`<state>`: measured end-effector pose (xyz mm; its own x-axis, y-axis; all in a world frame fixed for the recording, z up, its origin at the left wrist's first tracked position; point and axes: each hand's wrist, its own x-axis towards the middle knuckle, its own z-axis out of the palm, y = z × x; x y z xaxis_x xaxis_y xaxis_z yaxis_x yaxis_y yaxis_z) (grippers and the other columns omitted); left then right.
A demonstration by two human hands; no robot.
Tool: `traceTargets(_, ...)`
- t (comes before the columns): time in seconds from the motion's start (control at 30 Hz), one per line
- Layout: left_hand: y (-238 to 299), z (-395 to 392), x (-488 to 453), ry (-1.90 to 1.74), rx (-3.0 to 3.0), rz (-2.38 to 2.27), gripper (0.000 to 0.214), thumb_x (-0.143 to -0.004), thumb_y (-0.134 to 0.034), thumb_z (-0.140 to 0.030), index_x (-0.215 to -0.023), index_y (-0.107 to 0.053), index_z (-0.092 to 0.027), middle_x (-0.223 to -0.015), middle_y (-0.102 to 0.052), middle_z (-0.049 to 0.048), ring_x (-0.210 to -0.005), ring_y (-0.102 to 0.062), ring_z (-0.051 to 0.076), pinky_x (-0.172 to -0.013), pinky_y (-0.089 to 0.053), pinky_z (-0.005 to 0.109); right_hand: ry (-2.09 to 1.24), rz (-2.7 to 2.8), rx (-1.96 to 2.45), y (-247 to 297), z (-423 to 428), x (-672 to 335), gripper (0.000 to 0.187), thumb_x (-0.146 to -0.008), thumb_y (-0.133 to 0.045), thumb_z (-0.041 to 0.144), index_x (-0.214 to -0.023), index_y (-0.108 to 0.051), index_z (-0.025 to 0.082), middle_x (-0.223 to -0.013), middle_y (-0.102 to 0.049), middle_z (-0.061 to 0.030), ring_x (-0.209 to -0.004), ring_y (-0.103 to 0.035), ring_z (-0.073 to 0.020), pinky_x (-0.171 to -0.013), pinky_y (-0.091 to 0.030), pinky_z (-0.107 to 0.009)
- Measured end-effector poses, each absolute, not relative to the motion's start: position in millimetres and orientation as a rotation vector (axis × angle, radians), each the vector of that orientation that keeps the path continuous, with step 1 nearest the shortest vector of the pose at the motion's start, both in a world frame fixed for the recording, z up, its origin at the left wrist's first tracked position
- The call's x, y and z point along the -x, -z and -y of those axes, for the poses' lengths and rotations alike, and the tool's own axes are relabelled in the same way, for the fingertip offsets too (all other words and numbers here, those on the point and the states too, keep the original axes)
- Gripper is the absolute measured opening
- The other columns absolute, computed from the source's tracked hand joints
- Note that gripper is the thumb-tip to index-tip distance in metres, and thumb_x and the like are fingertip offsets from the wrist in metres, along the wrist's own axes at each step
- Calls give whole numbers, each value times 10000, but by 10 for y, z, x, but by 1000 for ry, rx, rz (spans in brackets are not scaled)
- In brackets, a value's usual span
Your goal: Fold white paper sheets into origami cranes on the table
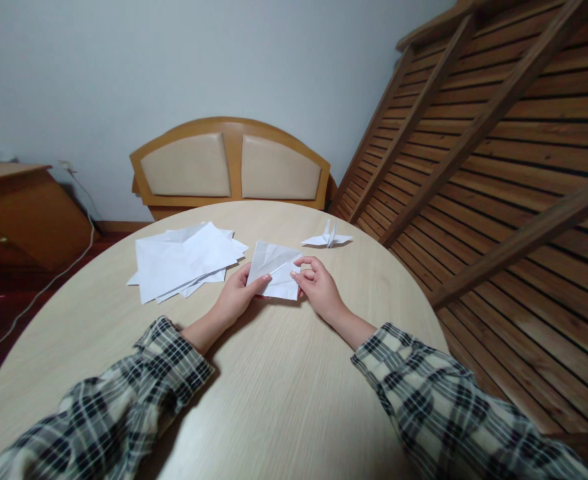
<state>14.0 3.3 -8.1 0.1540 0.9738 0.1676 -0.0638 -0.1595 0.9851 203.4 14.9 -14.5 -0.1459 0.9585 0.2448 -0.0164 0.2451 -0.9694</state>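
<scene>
A folded sheet of white paper (279, 261), roughly square with crease lines across it, is held just above the table between my two hands. My left hand (239, 293) grips its left edge, thumb on top and the other fingers partly hidden beneath. At the right edge, my right hand (318, 283) pinches the paper between thumb and fingers. Beyond my right hand a finished white paper crane (328, 238) stands on the table. To the left of my left hand lies a loose pile of white paper sheets (184, 260), overlapping at different angles.
The round, pale wooden table (274, 387) fills the foreground. Behind it stands a wooden headboard (234, 160) with cream panels against the wall. A slatted wooden frame (504, 153) leans at the right. A brown cabinet (24, 213) and a white cable (49, 287) are at the left.
</scene>
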Motion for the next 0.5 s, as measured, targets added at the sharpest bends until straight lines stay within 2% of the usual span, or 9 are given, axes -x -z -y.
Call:
traceTargets(0.3,70,-24,-147,-1195,-1373,-998,320,-742,-713,-354,-955,-636,-128,-811,-642,56,-683,-551,160,-567,-442,260,-1076,1395,956,209,-202,-2040,362,-794,-681,424,-875,-371,257,-653,-625,45,-528,-584,-130,-457,-399,-224)
traceTargets(0.5,63,-16,-155,-1114,-1370,-1021,327,-711,-729,-389,-885,-622,-133,-723,-620,28,-602,-517,135,-526,-395,239,-1053,1365,957,217,-219,-2051,387,-776,-685,451,-861,-361,255,-660,-603,55,-577,-602,-139,-536,-433,-253)
